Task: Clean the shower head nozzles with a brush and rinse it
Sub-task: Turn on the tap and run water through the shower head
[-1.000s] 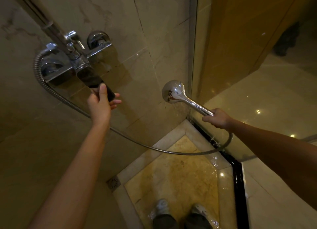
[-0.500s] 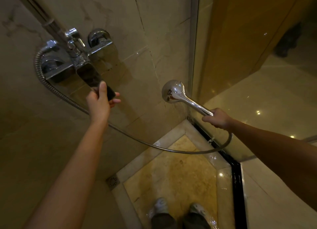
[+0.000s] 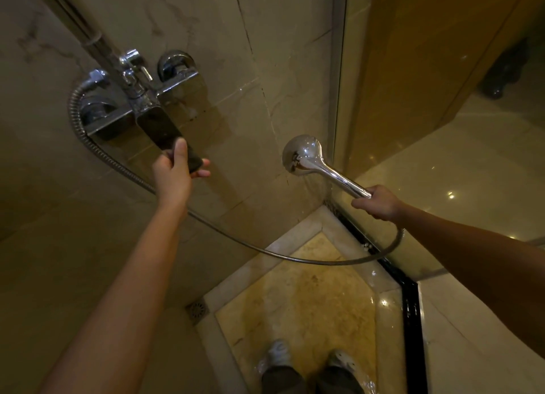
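Left hand wrapped around the free end of the tap lever, thumb on top, fingers curled beneath; the chrome mixer sits just above that grip on the tiled wall. Right hand closed around the handle of the shower head, gripping at the bottom end where the hose joins; the head sits up and to the left of that fist, nozzles turned toward the wall and out of sight. No brush visible, no clear spray visible. Likely step: working the water for a rinse. Risks: a hard push on the lever could send a sudden jet off the near wall onto the person's shoes; wet floor underfoot; the hose loop hanging below the right fist may tug the head off aim. Against half a second ago, almost nothing differs: both grips hold, the head keeps its angle, only the view sits slightly shifted
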Demonstrator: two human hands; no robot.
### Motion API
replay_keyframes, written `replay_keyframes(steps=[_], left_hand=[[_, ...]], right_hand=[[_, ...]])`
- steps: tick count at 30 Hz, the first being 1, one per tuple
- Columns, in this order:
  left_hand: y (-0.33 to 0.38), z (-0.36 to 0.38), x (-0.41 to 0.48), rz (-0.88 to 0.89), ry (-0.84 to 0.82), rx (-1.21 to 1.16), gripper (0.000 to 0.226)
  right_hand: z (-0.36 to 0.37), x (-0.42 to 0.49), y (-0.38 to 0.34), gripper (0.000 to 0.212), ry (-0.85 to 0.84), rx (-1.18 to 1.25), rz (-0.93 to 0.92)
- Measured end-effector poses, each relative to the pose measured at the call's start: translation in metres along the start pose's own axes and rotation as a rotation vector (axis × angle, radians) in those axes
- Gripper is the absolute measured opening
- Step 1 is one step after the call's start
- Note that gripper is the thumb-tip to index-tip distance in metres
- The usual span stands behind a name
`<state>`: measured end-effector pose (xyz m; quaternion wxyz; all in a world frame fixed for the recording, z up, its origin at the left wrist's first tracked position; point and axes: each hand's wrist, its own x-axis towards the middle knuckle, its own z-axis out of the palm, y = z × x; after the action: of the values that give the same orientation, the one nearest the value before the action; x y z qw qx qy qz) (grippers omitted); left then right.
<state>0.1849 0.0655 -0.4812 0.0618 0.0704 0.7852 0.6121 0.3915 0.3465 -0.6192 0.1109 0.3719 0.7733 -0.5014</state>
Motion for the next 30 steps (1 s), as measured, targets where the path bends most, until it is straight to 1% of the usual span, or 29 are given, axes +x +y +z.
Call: replay_keyframes(steps=[3,7,13,23,30], left_hand=[[0.001,0.001,-0.002,-0.025,-0.003,-0.013,0.026],[0.003,0.002,-0.005,-0.034,-0.003,-0.018,0.033],[0.000,0.002,-0.004,-0.046,0.002,-0.026,0.035],[-0.005,0.007,-0.003,-0.008,0.067,-0.024,0.023],[-0.019,0.002,0.011,0.024,0.013,0.037,0.023]], right_hand=[[0.000,-0.002,-0.001,0.011,-0.014,0.016,-0.005],[0.002,-0.003,0.002,0.011,-0.014,0.010,0.002],[0.003,-0.001,0.004,0.013,-0.013,-0.009,-0.004],[0.002,0.001,0.002,0.011,-0.031,0.031,0.005],[0.008,0.000,-0.005,0.010,-0.026,0.060,0.022]])
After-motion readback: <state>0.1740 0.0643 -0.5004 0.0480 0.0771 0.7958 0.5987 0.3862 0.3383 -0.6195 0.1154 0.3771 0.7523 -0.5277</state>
